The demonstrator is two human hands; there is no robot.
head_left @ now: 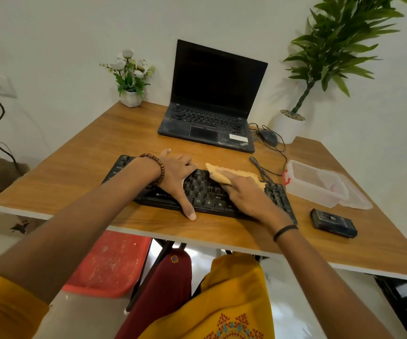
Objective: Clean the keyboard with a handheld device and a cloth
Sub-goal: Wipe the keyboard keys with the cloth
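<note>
Wooden desk (80, 167) carries all items. Nearest its front edge, the black keyboard (205, 194) lies long axis left to right. The left hand (175, 177) rests flat and open across its left-centre keys, grasping nothing, steadying it. The right hand (249, 196) presses a tan cloth (234, 173) against the right-centre keys; unwiped keys extend rightward. The black handheld device (333, 222) lies unheld, right of the keyboard. Farther back: container (320, 184), laptop (212, 99).

the laptop (206, 123) bears "thinkpad" on its palm rest — keyboard (205, 192) legends mostly too blurred.
</note>
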